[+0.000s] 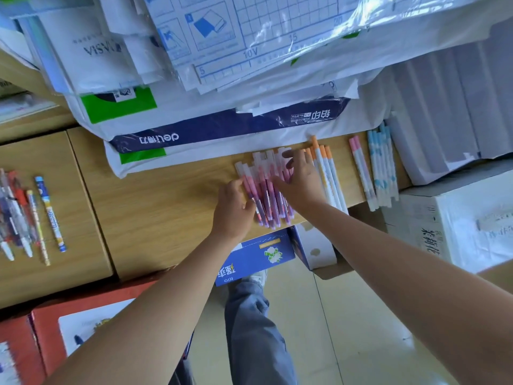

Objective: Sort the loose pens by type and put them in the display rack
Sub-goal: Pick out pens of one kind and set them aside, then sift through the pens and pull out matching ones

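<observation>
A bunch of pink-and-purple pens [263, 187] with clear caps lies on the wooden counter [155, 201]. My left hand [233, 209] presses against the bunch's left side with loosely bent fingers. My right hand [301, 179] lies flat on top of the bunch, fingers spread. To the right lie orange-capped white pens [327, 173], two pink-capped pens [362, 170] and several blue-capped pens [383, 168], each kind in its own group. Mixed patterned pens [27, 215] lie far left. No display rack is visible.
Stacked paper reams and plastic-wrapped packs [222, 79] crowd the counter's back. White boxes [455, 112] stand at right. A blue carton [255, 257] and a red carton [83, 329] sit below the counter edge. My leg [255, 329] stands on the tiled floor.
</observation>
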Action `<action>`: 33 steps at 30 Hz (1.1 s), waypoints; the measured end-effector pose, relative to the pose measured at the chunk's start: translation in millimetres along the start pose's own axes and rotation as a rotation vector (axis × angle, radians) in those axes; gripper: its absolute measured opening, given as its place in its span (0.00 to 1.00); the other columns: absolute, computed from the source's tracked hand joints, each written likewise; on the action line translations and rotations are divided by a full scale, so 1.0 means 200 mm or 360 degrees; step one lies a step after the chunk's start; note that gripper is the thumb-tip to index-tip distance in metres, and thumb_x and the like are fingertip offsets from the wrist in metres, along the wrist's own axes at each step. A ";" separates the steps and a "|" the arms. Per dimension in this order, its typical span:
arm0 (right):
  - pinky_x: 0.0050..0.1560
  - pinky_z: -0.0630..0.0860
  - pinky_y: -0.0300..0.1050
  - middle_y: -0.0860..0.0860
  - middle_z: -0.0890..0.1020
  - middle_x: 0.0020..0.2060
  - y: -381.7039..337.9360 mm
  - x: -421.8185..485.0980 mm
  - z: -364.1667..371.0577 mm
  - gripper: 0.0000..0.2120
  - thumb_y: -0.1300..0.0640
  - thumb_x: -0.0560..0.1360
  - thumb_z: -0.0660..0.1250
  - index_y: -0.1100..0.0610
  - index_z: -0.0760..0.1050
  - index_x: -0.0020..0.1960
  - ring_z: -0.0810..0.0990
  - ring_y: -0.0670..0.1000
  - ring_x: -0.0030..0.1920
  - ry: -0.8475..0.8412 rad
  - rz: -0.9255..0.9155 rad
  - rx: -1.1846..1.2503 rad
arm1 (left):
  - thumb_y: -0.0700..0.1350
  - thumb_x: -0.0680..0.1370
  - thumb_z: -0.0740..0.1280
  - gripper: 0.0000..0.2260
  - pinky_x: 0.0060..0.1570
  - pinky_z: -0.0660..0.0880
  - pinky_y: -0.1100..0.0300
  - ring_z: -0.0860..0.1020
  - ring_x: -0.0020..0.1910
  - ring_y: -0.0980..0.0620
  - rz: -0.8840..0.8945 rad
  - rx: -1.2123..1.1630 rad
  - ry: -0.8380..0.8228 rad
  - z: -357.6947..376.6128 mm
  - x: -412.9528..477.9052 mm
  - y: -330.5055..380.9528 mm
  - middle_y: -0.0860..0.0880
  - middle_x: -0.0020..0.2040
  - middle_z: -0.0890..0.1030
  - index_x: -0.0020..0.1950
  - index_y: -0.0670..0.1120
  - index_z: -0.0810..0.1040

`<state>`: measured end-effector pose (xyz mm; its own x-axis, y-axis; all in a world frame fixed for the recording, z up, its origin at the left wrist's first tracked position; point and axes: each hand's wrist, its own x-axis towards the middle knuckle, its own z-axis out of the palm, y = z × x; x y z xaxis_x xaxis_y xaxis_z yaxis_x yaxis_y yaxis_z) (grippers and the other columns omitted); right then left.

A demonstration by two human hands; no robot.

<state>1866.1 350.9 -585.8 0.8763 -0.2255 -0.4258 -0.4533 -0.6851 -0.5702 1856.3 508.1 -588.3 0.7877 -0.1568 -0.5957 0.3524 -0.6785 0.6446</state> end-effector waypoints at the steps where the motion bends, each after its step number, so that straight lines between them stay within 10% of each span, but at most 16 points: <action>1: 0.46 0.72 0.44 0.57 0.71 0.60 0.01 -0.02 -0.01 0.23 0.59 0.73 0.70 0.62 0.68 0.64 0.75 0.52 0.48 0.0024 0.0013 -0.0042 | 0.41 0.79 0.63 0.20 0.49 0.70 0.59 0.74 0.49 0.49 -0.0011 0.0006 0.0015 0.00 0.00 0.01 0.43 0.61 0.71 0.71 0.43 0.65; 23: 0.57 0.71 0.48 0.57 0.70 0.61 0.01 -0.08 0.01 0.20 0.59 0.75 0.64 0.61 0.67 0.66 0.71 0.56 0.59 0.0026 0.0147 -0.0269 | 0.43 0.79 0.62 0.17 0.51 0.71 0.56 0.75 0.53 0.46 -0.0107 0.0037 -0.0030 -0.01 0.02 0.00 0.44 0.60 0.73 0.68 0.44 0.68; 33: 0.38 0.72 0.41 0.48 0.78 0.36 -0.54 -0.19 0.23 0.08 0.62 0.76 0.64 0.57 0.79 0.53 0.76 0.48 0.35 -0.0265 -0.0295 -0.0010 | 0.40 0.79 0.62 0.07 0.46 0.73 0.61 0.77 0.47 0.56 0.0152 0.0042 0.0358 -0.56 -0.24 -0.31 0.53 0.52 0.81 0.51 0.48 0.79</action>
<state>1874.8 466.1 -541.1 0.9052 0.0213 -0.4244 -0.2858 -0.7085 -0.6452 1852.8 637.6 -546.7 0.9105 -0.0593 -0.4093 0.2603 -0.6870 0.6784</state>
